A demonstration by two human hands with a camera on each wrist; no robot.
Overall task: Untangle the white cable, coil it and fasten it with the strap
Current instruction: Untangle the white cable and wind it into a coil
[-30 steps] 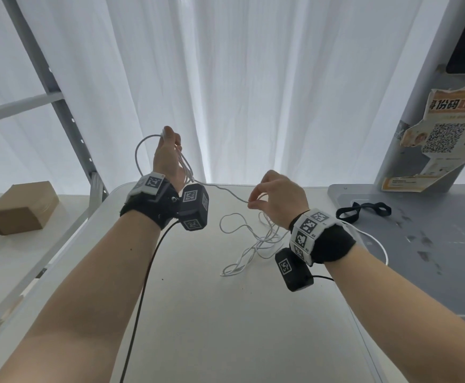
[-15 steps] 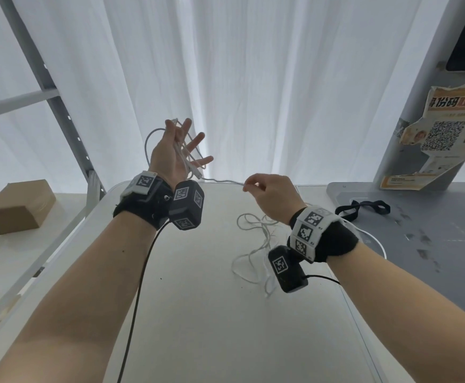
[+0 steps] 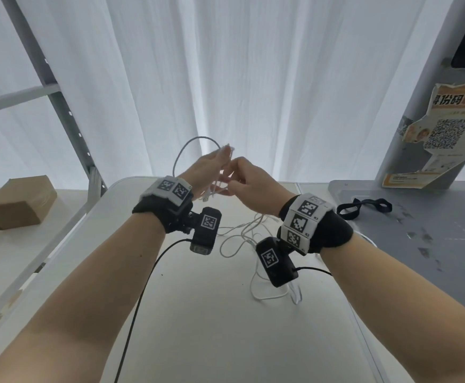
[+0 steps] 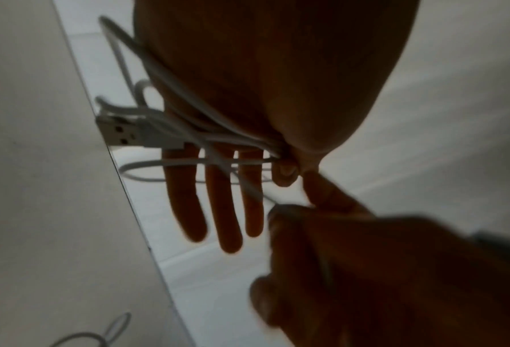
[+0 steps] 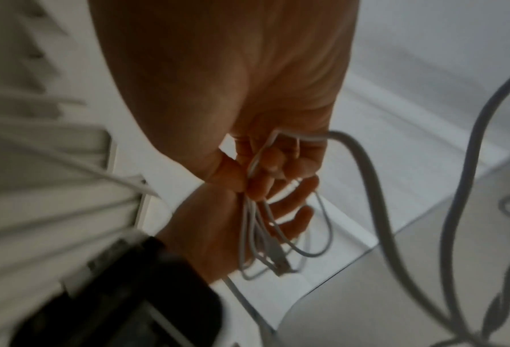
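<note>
The white cable (image 3: 196,140) is partly wound in loops over my raised left hand (image 3: 212,168). In the left wrist view the fingers (image 4: 221,206) are straight while the thumb pins the loops (image 4: 188,110) in its crook; the USB plug (image 4: 123,133) sticks out beside the palm. My right hand (image 3: 249,179) touches the left hand and pinches a cable strand (image 5: 255,185) at the left palm. The rest of the cable (image 3: 242,239) lies tangled on the white table (image 3: 198,313) below the wrists. The black strap (image 3: 364,205) lies on the grey mat at the right.
A grey mat (image 3: 433,244) covers the table to the right, with a post and torn QR poster (image 3: 444,139) behind it. A cardboard box (image 3: 18,203) sits on the left shelf beside a metal frame (image 3: 68,117). White curtains hang behind.
My right hand has risen leftwards to meet the left hand, bringing its strand along. The left hand has shifted right. The loose cable has slid nearer on the table.
</note>
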